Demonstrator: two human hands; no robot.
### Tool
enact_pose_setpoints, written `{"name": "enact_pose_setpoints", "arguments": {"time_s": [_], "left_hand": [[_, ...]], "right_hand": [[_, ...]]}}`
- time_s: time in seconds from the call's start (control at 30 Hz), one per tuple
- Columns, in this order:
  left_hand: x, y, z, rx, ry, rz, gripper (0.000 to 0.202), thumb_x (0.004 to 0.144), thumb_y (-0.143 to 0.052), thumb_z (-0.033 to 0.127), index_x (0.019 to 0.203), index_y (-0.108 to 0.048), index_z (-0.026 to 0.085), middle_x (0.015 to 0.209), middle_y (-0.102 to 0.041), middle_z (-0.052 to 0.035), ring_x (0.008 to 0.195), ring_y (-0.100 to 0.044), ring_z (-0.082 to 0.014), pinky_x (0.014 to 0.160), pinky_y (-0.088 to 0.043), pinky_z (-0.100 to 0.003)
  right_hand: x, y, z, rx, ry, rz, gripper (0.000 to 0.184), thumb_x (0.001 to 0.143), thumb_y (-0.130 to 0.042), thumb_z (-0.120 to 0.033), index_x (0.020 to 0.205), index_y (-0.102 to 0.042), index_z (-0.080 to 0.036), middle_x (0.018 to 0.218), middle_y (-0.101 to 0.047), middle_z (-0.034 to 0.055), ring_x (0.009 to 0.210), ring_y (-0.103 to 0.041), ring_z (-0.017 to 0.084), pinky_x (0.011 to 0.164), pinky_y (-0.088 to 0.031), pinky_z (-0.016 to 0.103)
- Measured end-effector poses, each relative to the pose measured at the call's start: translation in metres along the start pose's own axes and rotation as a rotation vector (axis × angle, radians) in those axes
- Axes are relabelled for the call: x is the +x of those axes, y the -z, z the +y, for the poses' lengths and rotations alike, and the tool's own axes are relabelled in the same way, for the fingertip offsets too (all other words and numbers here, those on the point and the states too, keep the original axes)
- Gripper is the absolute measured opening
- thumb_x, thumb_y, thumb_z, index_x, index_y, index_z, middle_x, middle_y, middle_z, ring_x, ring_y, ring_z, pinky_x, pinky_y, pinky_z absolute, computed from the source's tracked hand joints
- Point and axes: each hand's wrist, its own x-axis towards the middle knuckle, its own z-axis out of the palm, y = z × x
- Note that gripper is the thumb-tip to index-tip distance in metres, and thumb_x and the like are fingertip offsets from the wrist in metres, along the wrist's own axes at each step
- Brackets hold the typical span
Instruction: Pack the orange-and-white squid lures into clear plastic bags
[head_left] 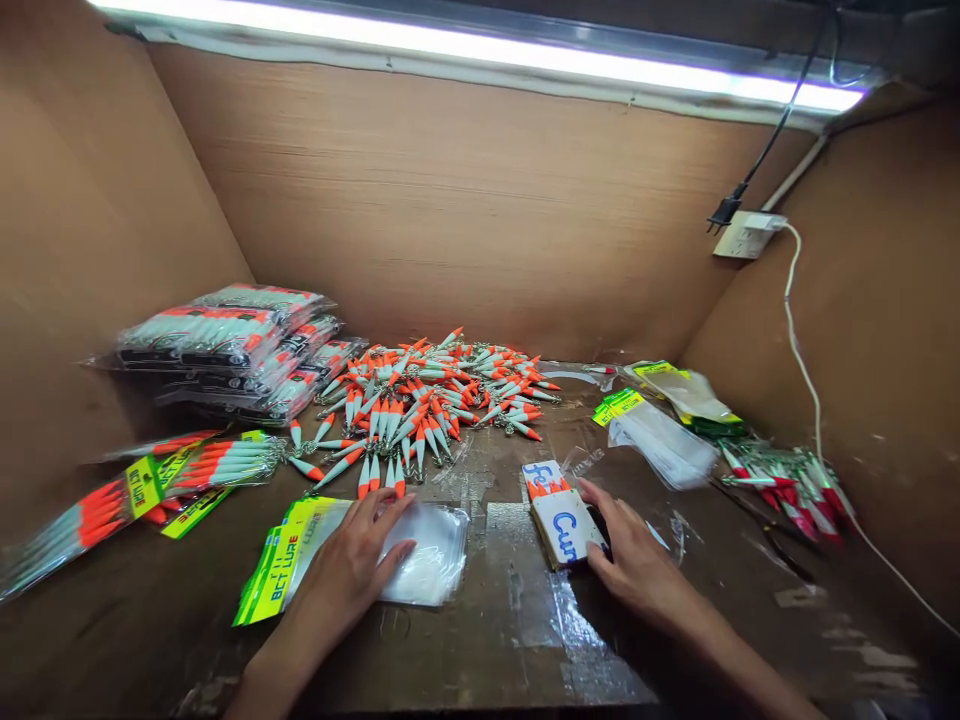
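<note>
Right hand point(628, 540) half-curled against lettered block point(562, 528)

Under left grip point(352, 555): bags point(439, 560) of clear, smooth plastic, strongly glossy, with shiny printed headers point(281, 570); touching right grip point(630, 550), a block point(564, 532), face flat and matt, material uncertain. Beyond both grips, lures point(394, 420) look like smooth painted plastic, soft sheen, metallic glints at the ends; packs point(202, 335) beyond left grip, crinkled glossy film. Worktop point(480, 650) between grips dull, scuffed, patched with shiny tape-like film point(574, 620); back panel point(450, 200) beyond, matt, cardboard-like, faintly ribbed.
</note>
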Motion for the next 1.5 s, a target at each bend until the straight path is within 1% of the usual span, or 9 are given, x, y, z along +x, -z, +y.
{"name": "enact_pose_setpoints", "arguments": {"time_s": [0.2,0.5,0.63,0.73,0.87,1.0,1.17,1.33,1.5], "left_hand": [[0.004,-0.010,-0.003,0.016,-0.006,0.008,0.044,0.094,-0.056,0.037,0.138,-0.054,0.029,0.138,-0.052,-0.0102,0.128,-0.053,-0.0319,0.102,-0.050,-0.048],[0.010,-0.001,-0.002,-0.032,0.115,0.016,0.038,0.090,-0.061,0.033,0.127,-0.058,0.027,0.115,-0.061,-0.0062,0.099,-0.065,-0.0238,0.080,-0.053,-0.033],[0.015,0.009,0.001,-0.009,0.232,0.049,0.013,0.089,-0.063,0.035,0.094,-0.064,0.023,0.095,-0.066,-0.0015,0.080,-0.064,-0.0200,0.066,-0.046,-0.029],[0.015,0.016,0.003,-0.048,0.206,0.066,0.016,0.091,-0.061,0.035,0.083,-0.068,0.023,0.096,-0.066,-0.0011,0.080,-0.064,-0.0182,0.069,-0.045,-0.028],[0.016,0.027,0.000,-0.103,0.122,0.068,0.022,0.097,-0.054,0.035,0.096,-0.075,0.028,0.116,-0.065,-0.0023,0.088,-0.065,-0.0176,0.078,-0.047,-0.028],[0.022,0.033,-0.005,-0.097,0.088,0.057,0.023,0.098,-0.052,0.034,0.109,-0.072,0.029,0.108,-0.066,-0.0026,0.084,-0.065,-0.0162,0.075,-0.047,-0.026],[0.030,0.041,0.004,-0.046,0.115,0.077,0.016,0.092,-0.065,0.036,0.084,-0.064,0.022,0.080,-0.065,0.0014,0.069,-0.061,-0.0153,0.066,-0.042,-0.025],[0.051,0.054,0.048,-0.161,-0.016,0.013,0.013,0.093,-0.065,0.032,0.104,-0.063,0.026,0.086,-0.073,0.0036,0.072,-0.068,-0.0153,0.067,-0.043,-0.024],[0.084,0.055,0.073,-0.245,-0.130,0.133,0.069,0.076,-0.080,0.045,0.137,-0.051,0.028,0.125,-0.067,-0.0080,0.110,-0.064,-0.0270,0.093,-0.046,-0.036]], "right_hand": [[0.014,-0.018,-0.022,-0.167,-0.015,-0.052,0.079,0.089,-0.056,-0.054,0.155,-0.030,-0.019,0.158,-0.033,0.0179,0.144,-0.032,0.038,0.116,-0.024,0.059],[0.017,-0.006,-0.002,-0.278,0.184,-0.144,0.067,0.089,-0.050,-0.016,0.150,-0.037,-0.039,0.165,-0.020,0.0015,0.150,-0.023,0.028,0.119,-0.022,0.053],[0.021,-0.010,0.001,-0.224,0.208,-0.067,0.075,0.092,-0.056,-0.041,0.157,-0.022,-0.027,0.163,-0.027,0.0079,0.150,-0.021,0.029,0.122,-0.016,0.055],[0.032,-0.016,-0.002,-0.204,0.208,-0.032,0.071,0.090,-0.058,-0.044,0.153,-0.033,-0.021,0.154,-0.043,0.0110,0.142,-0.037,0.030,0.121,-0.020,0.055],[0.041,-0.017,0.004,-0.201,0.224,-0.016,0.052,0.089,-0.053,-0.026,0.141,-0.050,-0.023,0.142,-0.056,0.0096,0.130,-0.049,0.028,0.118,-0.026,0.054],[0.040,-0.012,0.006,-0.169,0.235,0.016,0.061,0.088,-0.057,-0.029,0.146,-0.042,-0.023,0.145,-0.051,0.0114,0.134,-0.045,0.030,0.117,-0.025,0.058],[0.041,-0.003,-0.030,0.050,0.301,0.034,0.060,0.093,-0.058,-0.035,0.149,-0.039,-0.025,0.151,-0.044,0.0118,0.139,-0.039,0.028,0.116,-0.031,0.052],[0.065,-0.016,-0.089,0.465,0.317,-0.136,0.064,0.085,-0.071,-0.045,0.142,-0.050,-0.025,0.137,-0.058,0.0106,0.123,-0.055,0.027,0.105,-0.044,0.043],[0.088,-0.030,-0.096,0.845,0.131,-0.199,0.030,0.088,-0.066,-0.046,0.086,-0.072,-0.016,0.078,-0.070,0.0031,0.072,-0.063,0.017,0.069,-0.048,0.029]]}}
